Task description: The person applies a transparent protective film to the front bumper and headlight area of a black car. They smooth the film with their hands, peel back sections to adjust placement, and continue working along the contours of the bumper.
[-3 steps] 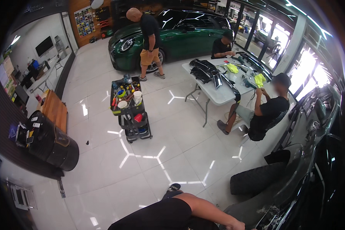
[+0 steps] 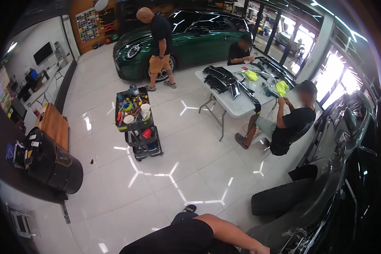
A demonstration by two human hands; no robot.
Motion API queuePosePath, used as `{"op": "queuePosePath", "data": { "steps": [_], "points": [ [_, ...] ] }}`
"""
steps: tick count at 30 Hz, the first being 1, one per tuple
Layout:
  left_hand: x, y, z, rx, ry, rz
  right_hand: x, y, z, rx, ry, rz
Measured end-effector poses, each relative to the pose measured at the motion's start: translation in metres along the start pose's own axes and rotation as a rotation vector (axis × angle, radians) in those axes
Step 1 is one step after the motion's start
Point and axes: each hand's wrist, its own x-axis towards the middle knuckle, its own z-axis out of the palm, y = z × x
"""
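My left arm reaches across the bottom of the view from a black sleeve, elbow bent. My left hand (image 2: pixel 259 249) is at the lower edge, beside the dark car's grey wheel-arch area (image 2: pixel 266 233); its fingers are cut off, so I cannot tell what it touches or holds. Shiny, crumpled-looking bits (image 2: pixel 299 237) show on the car's side just right of the hand. A black tyre (image 2: pixel 279 198) stands out from the dark car (image 2: pixel 347 156) ahead of it. My right hand is out of view. One of my dark shoes (image 2: pixel 190 208) rests on the floor.
A tool cart (image 2: pixel 133 122) stands mid-floor. At a white folding table (image 2: pixel 241 109) with black parts and yellow cloths, two people (image 2: pixel 294 127) sit working. Another person (image 2: pixel 160 46) stands by a green car (image 2: pixel 135 67). A black drum (image 2: pixel 67 171) and wooden cabinet (image 2: pixel 55 129) are left.
The whole view has turned slightly, so the cart, table and people sit a little further left. My left arm keeps nearly the same pose.
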Motion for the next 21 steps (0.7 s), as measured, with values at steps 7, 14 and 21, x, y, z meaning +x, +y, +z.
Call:
{"op": "queuePosePath", "data": {
  "steps": [7,14,21],
  "points": [
    [0.019,-0.001,-0.017,0.034,-0.07,-0.005,0.0,-0.007,-0.009,-0.321,-0.087,0.079],
    [0.041,-0.012,-0.019,0.103,-0.134,-0.061,0.021,0.048,0.071,-0.676,0.638,-0.083],
    [0.004,0.009,-0.056,0.409,-0.225,0.196,0.031,0.025,0.056,-0.501,-0.045,0.057]
  ]
}}
